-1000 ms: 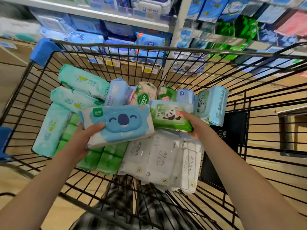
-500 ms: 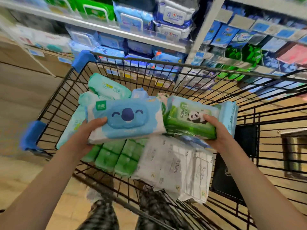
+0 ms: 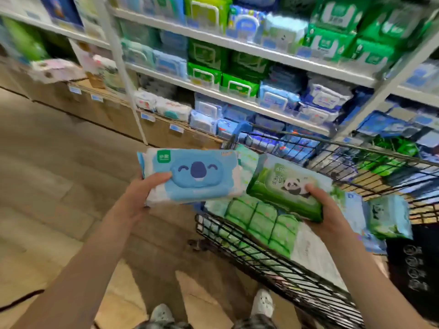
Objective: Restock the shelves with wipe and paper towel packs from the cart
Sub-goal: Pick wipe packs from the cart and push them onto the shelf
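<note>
My left hand (image 3: pixel 140 193) grips a blue koala wipe pack (image 3: pixel 192 176) by its left end, held flat above the floor to the left of the cart. My right hand (image 3: pixel 325 210) holds a green panda wipe pack (image 3: pixel 285 188) from underneath, over the black wire cart (image 3: pixel 261 257). Light green packs (image 3: pixel 256 222) and white packs (image 3: pixel 311 252) still lie inside the cart. The white shelves (image 3: pixel 237 96) ahead carry rows of green, blue and white wipe packs.
A white shelf upright (image 3: pixel 121 67) stands left of centre. Brown cartons with blue price tags (image 3: pixel 147 129) line the floor under the shelves. Wooden floor (image 3: pixel 47 186) spreads out to the left. My shoes (image 3: pixel 161 314) show at the bottom.
Both hands lifted their packs up out of the cart and swung left. My view turned left and upward, so the shelves fill the top and the cart sits at the right.
</note>
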